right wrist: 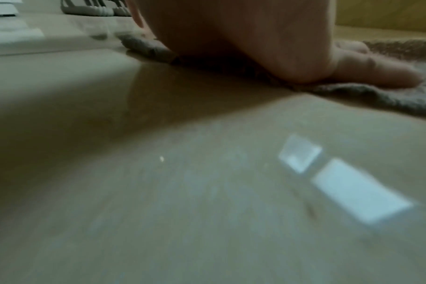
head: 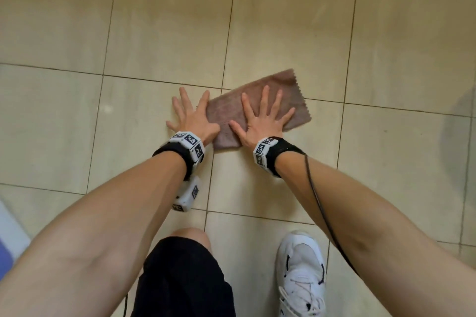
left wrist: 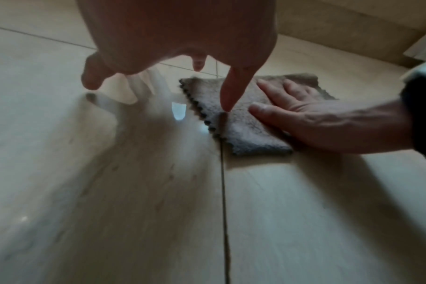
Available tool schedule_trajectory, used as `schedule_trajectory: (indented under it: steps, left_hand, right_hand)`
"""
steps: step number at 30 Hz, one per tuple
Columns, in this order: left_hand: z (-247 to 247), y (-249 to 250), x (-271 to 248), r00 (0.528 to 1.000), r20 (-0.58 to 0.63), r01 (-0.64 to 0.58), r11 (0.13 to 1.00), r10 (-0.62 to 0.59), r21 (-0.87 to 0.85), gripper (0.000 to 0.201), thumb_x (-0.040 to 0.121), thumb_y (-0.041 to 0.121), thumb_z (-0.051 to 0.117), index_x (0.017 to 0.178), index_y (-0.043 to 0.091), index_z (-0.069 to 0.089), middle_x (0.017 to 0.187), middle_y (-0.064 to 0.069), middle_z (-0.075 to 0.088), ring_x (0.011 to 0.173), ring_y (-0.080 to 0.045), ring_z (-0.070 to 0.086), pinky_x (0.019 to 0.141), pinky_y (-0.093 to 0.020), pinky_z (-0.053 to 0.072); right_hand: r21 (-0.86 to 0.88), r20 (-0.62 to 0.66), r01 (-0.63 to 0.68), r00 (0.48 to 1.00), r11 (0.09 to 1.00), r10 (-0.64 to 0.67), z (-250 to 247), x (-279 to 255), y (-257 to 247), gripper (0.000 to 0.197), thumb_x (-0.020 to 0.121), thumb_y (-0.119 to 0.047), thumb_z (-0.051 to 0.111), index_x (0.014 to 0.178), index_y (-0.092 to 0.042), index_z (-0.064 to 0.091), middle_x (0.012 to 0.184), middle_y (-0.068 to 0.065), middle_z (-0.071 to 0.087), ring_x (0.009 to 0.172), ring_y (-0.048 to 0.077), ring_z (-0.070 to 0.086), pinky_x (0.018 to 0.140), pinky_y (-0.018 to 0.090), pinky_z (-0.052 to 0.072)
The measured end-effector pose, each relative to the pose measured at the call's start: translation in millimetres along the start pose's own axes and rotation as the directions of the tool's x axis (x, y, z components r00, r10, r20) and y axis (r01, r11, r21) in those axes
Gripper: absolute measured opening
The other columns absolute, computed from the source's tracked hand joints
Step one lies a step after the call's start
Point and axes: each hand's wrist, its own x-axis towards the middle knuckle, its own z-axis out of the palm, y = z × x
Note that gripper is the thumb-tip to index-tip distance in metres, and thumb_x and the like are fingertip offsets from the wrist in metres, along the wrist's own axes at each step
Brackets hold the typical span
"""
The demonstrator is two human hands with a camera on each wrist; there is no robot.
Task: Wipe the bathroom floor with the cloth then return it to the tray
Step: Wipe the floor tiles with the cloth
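Beige floor tiles [head: 164, 33] are covered near the middle by the flat brown cloth [head: 226, 113]. It is pressed by the right hand [head: 260, 121], fingers spread straight. Its edge is overlapped by the splayed left hand [head: 193, 118].

Head cam looks straight down past my arms. Both wrist cams sit low, skimming the floor [head: 283, 20], sharing the cloth [left wrist: 243, 123].

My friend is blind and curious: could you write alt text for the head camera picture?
Two bare hands press a brown cloth flat on a beige tiled floor: the right hand spread fully on it, the left hand on its left edge. Below are forearms with marker wristbands, a knee and a white sneaker.
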Motion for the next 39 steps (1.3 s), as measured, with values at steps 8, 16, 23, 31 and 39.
schedule_trajectory:
  steps: [8, 16, 23, 31, 39]
  left_hand:
    - [4.2, -15.2, 0.9, 0.993, -0.117, 0.002, 0.999, -0.007, -0.035, 0.094, 0.073, 0.027, 0.061, 0.153, 0.041, 0.013, 0.165, -0.001, -0.004, 0.151, -0.025, -0.002, 0.111, -0.062, 0.016]
    - [23.9, -12.0, -23.1, 0.996, -0.059, -0.060, 0.996, 0.064, 0.065, 0.097, 0.074, 0.032, 0.066, 0.152, 0.044, 0.008, 0.163, 0.001, -0.017, 0.150, -0.026, -0.013, 0.109, -0.070, 0.008]
    - [40.9, -23.0, -48.5, 0.995, 0.034, -0.094, 0.991, 0.091, 0.100, 0.106, 0.067, 0.018, 0.063, 0.153, 0.041, 0.006, 0.163, 0.001, -0.021, 0.149, -0.026, -0.019, 0.111, -0.070, 0.004]
    - [21.6, -36.2, -43.7, 0.983, 0.113, -0.155, 0.982, 0.143, 0.107, 0.101, 0.070, 0.012, 0.059, 0.154, 0.040, 0.011, 0.164, 0.005, -0.011, 0.151, -0.021, -0.009, 0.112, -0.064, 0.012]
    - [20.0, -70.1, -58.4, 0.987, -0.028, -0.156, 0.987, 0.157, 0.049, 0.098, 0.068, 0.012, 0.059, 0.152, 0.041, 0.019, 0.165, -0.003, -0.004, 0.150, -0.025, -0.005, 0.114, -0.059, 0.012]
  right_hand:
    - [-0.055, -0.035, 0.135, 0.990, 0.989, -0.137, 1.9, 14.7, -18.4, 0.074, 0.085, -0.080, 0.010, 0.150, -0.047, -0.006, 0.160, 0.007, -0.023, 0.141, 0.047, -0.026, 0.097, 0.081, -0.013]
    - [0.040, -0.065, -0.185, 0.980, 0.982, 0.187, 9.7, -19.9, 71.8, 0.078, 0.082, -0.082, 0.006, 0.148, -0.047, -0.014, 0.160, 0.007, -0.025, 0.142, 0.045, -0.025, 0.099, 0.081, -0.006]
    - [0.118, -0.051, -0.434, 0.896, 0.893, 0.442, 38.1, -96.0, 150.2, 0.082, 0.080, -0.082, 0.001, 0.150, -0.043, -0.015, 0.159, 0.010, -0.027, 0.143, 0.042, -0.024, 0.104, 0.078, 0.000]
    - [0.104, -0.080, -0.311, 0.944, 0.945, 0.320, 39.4, -69.5, 69.1, 0.080, 0.082, -0.080, 0.006, 0.150, -0.042, -0.015, 0.158, 0.011, -0.027, 0.142, 0.045, -0.026, 0.101, 0.080, -0.004]
    - [-0.040, -0.014, 0.014, 1.000, 0.999, -0.015, 58.6, -72.9, -25.2, 0.079, 0.082, -0.082, 0.007, 0.149, -0.045, -0.013, 0.158, 0.008, -0.030, 0.139, 0.046, -0.031, 0.097, 0.081, -0.012]
